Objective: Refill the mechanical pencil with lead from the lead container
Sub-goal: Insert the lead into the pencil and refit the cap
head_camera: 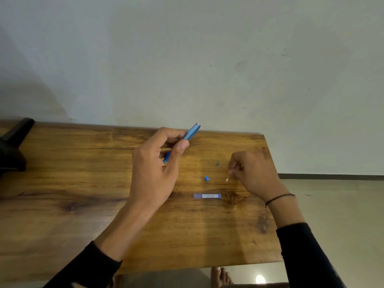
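Observation:
My left hand [154,163] holds a blue mechanical pencil [192,133] above the wooden table [83,183], its open rear end tilted up and to the right. My right hand [252,173] hovers low over the table at the right, fingertips pinched together; whether a thin lead is between them I cannot tell. A small white piece [227,180] lies just left of those fingertips. The blue pencil cap [206,178] stands on the table between my hands. The flat purple lead container [206,196] lies below the cap. A tiny grey part [217,163] lies further back.
A black object [12,146] sits at the table's far left edge. The wall stands right behind the table. The table's right edge runs close to my right wrist; floor and a bare foot [221,276] show below the front edge.

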A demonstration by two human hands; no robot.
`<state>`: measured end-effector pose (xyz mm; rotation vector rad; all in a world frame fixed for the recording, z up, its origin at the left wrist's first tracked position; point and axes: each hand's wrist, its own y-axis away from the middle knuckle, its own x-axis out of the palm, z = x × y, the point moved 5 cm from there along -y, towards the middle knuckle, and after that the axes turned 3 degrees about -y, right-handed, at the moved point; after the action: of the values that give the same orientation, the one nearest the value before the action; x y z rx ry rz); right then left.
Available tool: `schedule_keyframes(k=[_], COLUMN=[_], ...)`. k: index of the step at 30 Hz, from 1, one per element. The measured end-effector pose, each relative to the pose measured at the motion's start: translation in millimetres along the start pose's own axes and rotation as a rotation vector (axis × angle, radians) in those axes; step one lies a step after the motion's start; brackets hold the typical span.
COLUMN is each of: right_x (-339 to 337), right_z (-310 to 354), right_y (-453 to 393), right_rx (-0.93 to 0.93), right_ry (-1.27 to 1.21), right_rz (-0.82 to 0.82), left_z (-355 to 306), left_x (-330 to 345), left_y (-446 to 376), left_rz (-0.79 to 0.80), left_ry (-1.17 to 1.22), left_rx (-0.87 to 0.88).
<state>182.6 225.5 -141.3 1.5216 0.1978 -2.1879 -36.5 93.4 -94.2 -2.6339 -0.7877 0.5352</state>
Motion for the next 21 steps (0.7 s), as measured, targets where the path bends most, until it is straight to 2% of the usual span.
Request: schedule_keyframes(k=[11,21], right_x=[22.1,24.6], right_z=[17.5,37.0], right_y=[9.0,16.5], right_rx=[-0.052,-0.086], right_ry=[0.158,0.100], right_rz=[0.085,0.094], left_z=[1.4,4.9], left_x=[-0.2,0.6], left_y=[0.7,4.5], left_rz=[0.025,0.075], left_ry=[-0.021,-0.037], left_rx=[-0.016,-0.006])
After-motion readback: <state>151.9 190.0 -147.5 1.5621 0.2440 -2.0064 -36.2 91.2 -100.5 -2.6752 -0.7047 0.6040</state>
